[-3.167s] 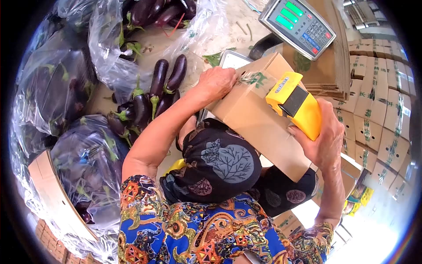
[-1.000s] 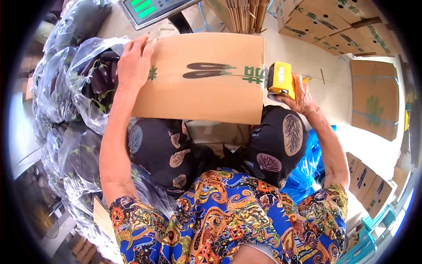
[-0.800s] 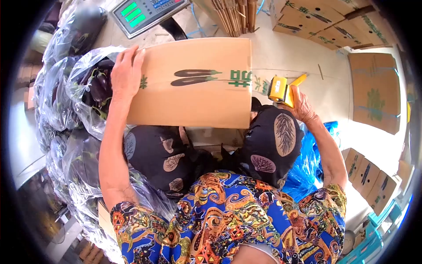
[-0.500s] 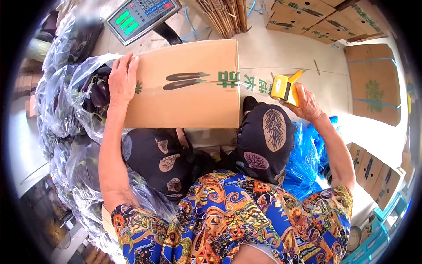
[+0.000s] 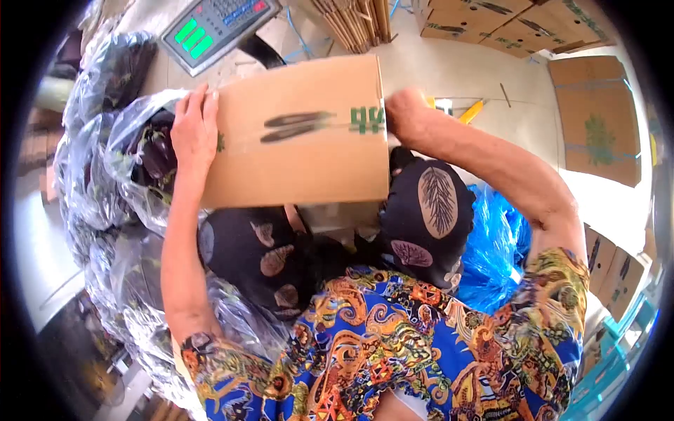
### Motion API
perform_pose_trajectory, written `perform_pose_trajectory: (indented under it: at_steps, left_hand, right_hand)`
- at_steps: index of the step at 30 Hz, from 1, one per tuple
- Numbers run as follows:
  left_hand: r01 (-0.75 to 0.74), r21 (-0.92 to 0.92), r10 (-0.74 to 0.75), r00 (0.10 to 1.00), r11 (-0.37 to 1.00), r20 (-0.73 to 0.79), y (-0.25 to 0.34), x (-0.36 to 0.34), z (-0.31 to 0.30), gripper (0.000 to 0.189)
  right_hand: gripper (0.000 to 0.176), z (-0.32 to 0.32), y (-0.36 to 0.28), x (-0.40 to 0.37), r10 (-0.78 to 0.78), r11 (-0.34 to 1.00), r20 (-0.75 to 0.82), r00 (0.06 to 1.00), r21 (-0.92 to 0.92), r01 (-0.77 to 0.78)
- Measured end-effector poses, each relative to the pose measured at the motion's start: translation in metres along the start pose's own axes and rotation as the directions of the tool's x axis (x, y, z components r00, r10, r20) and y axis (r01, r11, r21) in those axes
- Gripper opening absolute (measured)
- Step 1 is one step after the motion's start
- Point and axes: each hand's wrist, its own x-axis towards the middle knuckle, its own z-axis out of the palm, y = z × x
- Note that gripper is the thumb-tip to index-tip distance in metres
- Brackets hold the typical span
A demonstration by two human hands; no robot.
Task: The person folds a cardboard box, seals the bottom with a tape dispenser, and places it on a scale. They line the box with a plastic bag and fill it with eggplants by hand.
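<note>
A brown cardboard box [image 5: 295,161] with printed eggplants and green lettering lies across my knees. My left hand [image 5: 193,130] rests at its left end, fingers stretched out along the edge. At the box's right end is my right hand [image 5: 407,116], closed on a yellow tape dispenser [image 5: 472,111]. The hand and wrist hide much of the dispenser, and its contact with the box cannot be made out. A clear strip of tape runs along the upper face of the box.
Clear plastic bags of eggplants [image 5: 156,147] are heaped on the left. Behind the box stands a digital scale display [image 5: 210,31]. Bundled flat cardboard [image 5: 354,24], printed cartons [image 5: 593,119] and blue plastic [image 5: 495,245] are around me.
My right hand has moved left with the tape dispenser, from beside the box to its right end. The taut tape between them no longer shows. My left hand stays at the left end.
</note>
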Motion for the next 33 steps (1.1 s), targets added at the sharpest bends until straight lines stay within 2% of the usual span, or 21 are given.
perform_pose_trajectory:
  at_steps: [1, 2, 3, 4, 6, 9, 11, 12, 13, 16, 17, 18, 19, 20, 21, 22, 24, 26, 27, 31, 33]
  left_hand:
    - [-0.031, -0.039, 0.030, 0.999, 0.999, -0.013, 0.003, -0.003, -0.003, 0.037]
    - [0.006, -0.039, -0.007, 1.000, 0.999, -0.017, 0.005, -0.004, -0.006, 0.037]
    - [0.026, -0.046, -0.025, 1.000, 0.999, 0.003, 0.010, -0.002, -0.009, 0.037]
    - [0.038, -0.054, -0.037, 0.999, 0.998, 0.022, 0.015, 0.001, -0.010, 0.037]
    - [0.009, -0.110, -0.007, 1.000, 0.994, 0.025, 0.017, 0.000, -0.013, 0.039]
    - [0.034, -0.115, -0.030, 0.999, 0.993, 0.039, 0.023, 0.001, -0.019, 0.038]
    - [0.082, -0.132, -0.074, 0.995, 0.988, 0.061, 0.034, 0.000, -0.024, 0.037]
    - [0.077, -0.139, -0.068, 0.996, 0.987, 0.066, 0.037, 0.001, -0.026, 0.037]
    - [0.067, -0.144, -0.057, 0.996, 0.987, 0.072, 0.037, 0.001, -0.027, 0.037]
    - [0.059, -0.151, -0.047, 0.996, 0.987, 0.082, 0.036, 0.002, -0.028, 0.036]
    - [0.063, -0.142, -0.051, 0.995, 0.988, 0.084, 0.037, 0.003, -0.028, 0.036]
    - [0.067, -0.132, -0.056, 0.995, 0.989, 0.087, 0.036, 0.003, -0.028, 0.036]
    - [0.063, -0.128, -0.050, 0.994, 0.990, 0.100, 0.033, 0.005, -0.027, 0.037]
    - [0.075, -0.128, -0.062, 0.993, 0.989, 0.101, 0.034, 0.005, -0.027, 0.037]
    - [0.088, -0.126, -0.075, 0.992, 0.988, 0.104, 0.036, 0.006, -0.028, 0.037]
    - [0.103, -0.124, -0.090, 0.990, 0.987, 0.106, 0.037, 0.006, -0.029, 0.038]
    - [0.084, -0.099, -0.074, 0.992, 0.992, 0.102, 0.036, 0.007, -0.028, 0.039]
    - [0.043, -0.078, -0.035, 0.994, 0.996, 0.101, 0.029, 0.006, -0.032, 0.039]
    - [0.041, -0.077, -0.034, 0.995, 0.996, 0.098, 0.028, 0.006, -0.031, 0.039]
    - [0.044, -0.072, -0.038, 0.996, 0.996, 0.084, 0.035, 0.007, -0.032, 0.038]
    - [0.040, -0.047, -0.037, 0.997, 0.998, 0.068, 0.032, 0.004, -0.033, 0.038]
  right_hand:
    - [0.022, 0.010, 0.004, 0.003, 0.039, 0.998, 0.013, 0.999, 0.047, -0.040]
    - [0.029, 0.017, 0.006, -0.001, 0.059, 0.993, 0.038, 0.998, 0.096, -0.062]
    - [0.037, 0.025, 0.014, -0.007, 0.128, 0.963, 0.044, 0.991, 0.234, -0.135]
    - [0.039, 0.032, 0.024, -0.015, 0.157, 0.949, 0.104, 0.982, 0.260, -0.180]
    - [0.046, 0.082, 0.045, -0.027, 0.243, 0.865, -0.052, 0.969, 0.463, -0.192]
    - [0.060, 0.129, 0.056, -0.035, 0.458, 0.684, 0.068, 0.886, 0.609, -0.401]
    - [0.068, 0.196, 0.065, -0.027, 0.528, 0.473, 0.184, 0.829, 0.747, -0.467]
    - [0.072, 0.205, 0.067, -0.027, 0.547, 0.351, 0.251, 0.799, 0.798, -0.491]
    - [0.068, 0.215, 0.070, -0.030, 0.463, 0.074, 0.393, 0.794, 0.876, -0.477]
    - [0.063, 0.287, 0.073, -0.012, 0.670, 0.283, 0.140, 0.729, 0.860, -0.425]
    - [0.049, 0.257, 0.067, -0.015, 0.757, 0.206, 0.242, 0.607, 0.793, -0.573]
    - [0.043, 0.235, 0.061, -0.022, 0.768, 0.416, 0.023, 0.640, 0.741, -0.526]
    - [0.043, 0.225, 0.058, -0.012, 0.773, 0.486, -0.185, 0.606, 0.787, -0.380]
    - [0.042, 0.213, 0.053, -0.002, 0.757, 0.563, -0.383, 0.530, 0.794, -0.230]
    - [0.044, 0.160, 0.044, -0.005, 0.874, 0.226, -0.209, 0.439, 0.974, 0.015]
    - [0.046, 0.094, 0.032, -0.014, 0.916, -0.136, 0.010, 0.402, 0.948, 0.286]
    - [0.048, 0.034, 0.012, -0.015, 0.934, -0.141, -0.082, 0.348, 0.811, 0.569]
    - [0.049, -0.002, -0.017, -0.010, 0.896, -0.089, -0.216, 0.389, 0.770, 0.631]
    - [0.050, 0.003, -0.024, -0.001, 0.856, -0.070, -0.270, 0.440, 0.784, 0.617]
    - [0.046, 0.065, -0.040, 0.043, 0.891, -0.039, -0.200, 0.408, 0.862, 0.506]
    - [0.044, 0.087, -0.047, 0.049, 0.903, -0.028, -0.145, 0.405, 0.920, 0.392]
